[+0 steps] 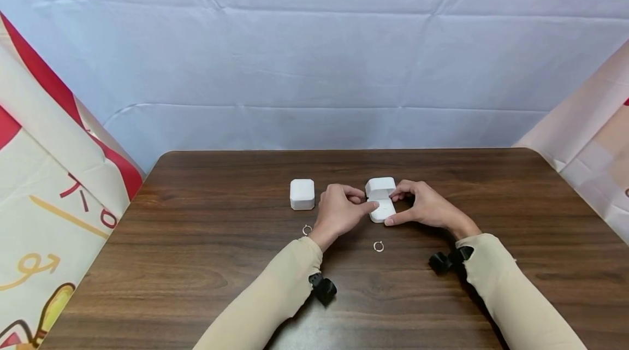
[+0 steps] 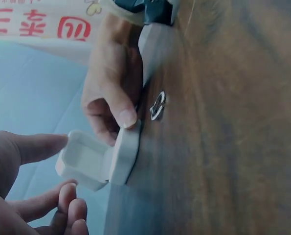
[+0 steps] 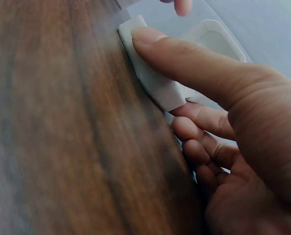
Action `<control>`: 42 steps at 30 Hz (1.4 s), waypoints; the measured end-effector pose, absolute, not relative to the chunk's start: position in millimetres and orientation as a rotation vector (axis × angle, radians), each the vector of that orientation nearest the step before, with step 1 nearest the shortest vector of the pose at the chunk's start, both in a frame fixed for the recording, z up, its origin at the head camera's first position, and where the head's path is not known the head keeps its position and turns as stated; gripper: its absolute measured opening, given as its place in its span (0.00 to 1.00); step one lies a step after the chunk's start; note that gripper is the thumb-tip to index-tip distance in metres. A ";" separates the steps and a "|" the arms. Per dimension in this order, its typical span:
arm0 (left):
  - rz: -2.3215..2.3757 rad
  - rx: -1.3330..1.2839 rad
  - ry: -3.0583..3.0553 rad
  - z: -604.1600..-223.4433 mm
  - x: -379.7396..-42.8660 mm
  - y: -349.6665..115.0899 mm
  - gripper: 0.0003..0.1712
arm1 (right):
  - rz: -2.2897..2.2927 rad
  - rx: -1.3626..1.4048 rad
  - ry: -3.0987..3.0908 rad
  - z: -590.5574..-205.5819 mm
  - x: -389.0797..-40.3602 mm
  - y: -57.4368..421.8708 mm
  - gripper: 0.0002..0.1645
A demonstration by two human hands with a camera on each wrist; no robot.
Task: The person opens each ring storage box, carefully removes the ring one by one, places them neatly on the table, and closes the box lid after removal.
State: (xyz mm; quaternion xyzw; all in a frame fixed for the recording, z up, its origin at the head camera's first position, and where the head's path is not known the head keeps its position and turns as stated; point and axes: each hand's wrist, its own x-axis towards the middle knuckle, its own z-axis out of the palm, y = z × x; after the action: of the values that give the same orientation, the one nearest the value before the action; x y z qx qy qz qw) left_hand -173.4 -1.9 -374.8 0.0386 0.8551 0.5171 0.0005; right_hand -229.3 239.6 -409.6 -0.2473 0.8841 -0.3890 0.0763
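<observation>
A small white ring box stands on the table with its lid raised. My right hand grips it from the right, the thumb on the front edge of the base and the other fingers curled behind. On the other side is my left hand, its thumb reaching over the base. In the left wrist view the left thumb and forefinger are spread apart beside the lid, fingertips right at its edge. A silvery ring lies in front of the box; another ring lies by the left wrist.
A second white ring box, with its lid down, stands left of my left hand on the brown wooden table. Behind the table hangs a pale cloth. Printed cloth hangs along the left side.
</observation>
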 end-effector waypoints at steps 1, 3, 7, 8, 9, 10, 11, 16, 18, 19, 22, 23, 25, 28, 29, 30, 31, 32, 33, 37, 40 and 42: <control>1.642 0.108 2.679 -375.1 -175.6 -1.7 0.18 | -1.166 -0.746 2.651 -409.9 -229.7 239.5 0.27; 1.679 0.089 2.648 -375.2 -179.0 -1.2 0.22 | -1.169 -0.754 2.647 -410.3 -230.5 239.2 0.26; 1.742 0.018 2.521 -374.3 -186.2 1.2 0.29 | -1.179 -0.766 2.641 -410.4 -231.3 238.6 0.26; 1.755 -0.008 2.485 -373.7 -188.0 2.2 0.31 | -1.181 -0.767 2.640 -410.2 -231.4 238.4 0.26; 1.765 -0.039 2.450 -373.0 -189.8 3.4 0.32 | -1.182 -0.769 2.641 -410.1 -231.4 238.2 0.26; 1.773 -0.071 2.417 -372.5 -191.5 4.7 0.33 | -1.182 -0.770 2.642 -410.0 -231.4 238.1 0.26; 1.779 -0.096 2.390 -372.1 -193.2 6.0 0.33 | -1.181 -0.772 2.645 -409.9 -231.5 238.0 0.26; 1.778 -0.188 2.303 -372.2 -200.7 11.5 0.33 | -1.187 -0.768 2.641 -409.5 -231.3 237.5 0.26; 1.778 -0.205 2.280 -372.6 -203.3 12.9 0.32 | -1.190 -0.764 2.639 -409.4 -231.1 237.7 0.26; 1.779 -0.212 2.270 -372.4 -204.4 13.5 0.32 | -1.187 -0.762 2.639 -409.5 -231.0 237.8 0.26; 1.779 -0.217 2.241 -373.0 -207.2 15.2 0.30 | -1.178 -0.757 2.641 -409.8 -230.6 238.1 0.26; 1.777 -0.217 2.234 -373.1 -207.9 15.8 0.29 | -1.176 -0.757 2.642 -409.9 -230.5 238.2 0.26; 1.767 -0.217 2.223 -373.2 -209.2 16.6 0.28 | -1.173 -0.758 2.643 -410.4 -230.6 238.5 0.26; 1.750 -0.217 2.212 -372.9 -210.7 17.5 0.28 | -1.174 -0.761 2.646 -410.9 -230.7 238.9 0.26; 1.745 -0.217 2.210 -372.8 -211.2 17.7 0.28 | -1.175 -0.761 2.647 -411.0 -230.7 239.0 0.26; 1.743 -0.214 2.207 -372.7 -211.6 17.7 0.28 | -1.175 -0.762 2.648 -411.0 -230.7 239.2 0.26; 1.741 -0.213 2.204 -372.7 -212.0 17.7 0.28 | -1.176 -0.763 2.648 -411.0 -230.7 239.2 0.25; 1.740 -0.208 2.200 -372.9 -212.5 17.8 0.28 | -1.176 -0.765 2.648 -410.9 -230.6 239.2 0.25; 1.742 -0.204 2.198 -372.9 -212.8 17.7 0.28 | -1.176 -0.765 2.648 -410.6 -230.3 239.2 0.25; 1.748 -0.192 2.184 -372.7 -213.1 18.4 0.26 | -1.180 -0.763 2.639 -409.7 -229.3 239.1 0.25; 1.761 -0.175 2.178 -372.5 -212.3 19.2 0.25 | -1.186 -0.755 2.631 -409.7 -229.0 239.4 0.24; 1.768 -0.162 2.176 -372.8 -211.5 19.5 0.24 | -1.189 -0.755 2.629 -409.9 -229.0 239.6 0.24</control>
State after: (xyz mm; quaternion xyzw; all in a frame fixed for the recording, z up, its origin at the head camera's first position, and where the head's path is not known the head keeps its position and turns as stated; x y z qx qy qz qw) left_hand -211.5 19.5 -372.8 -0.0568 0.7640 0.6209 0.1658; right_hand -229.0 239.6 -409.9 -0.2524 0.8787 -0.3973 0.0796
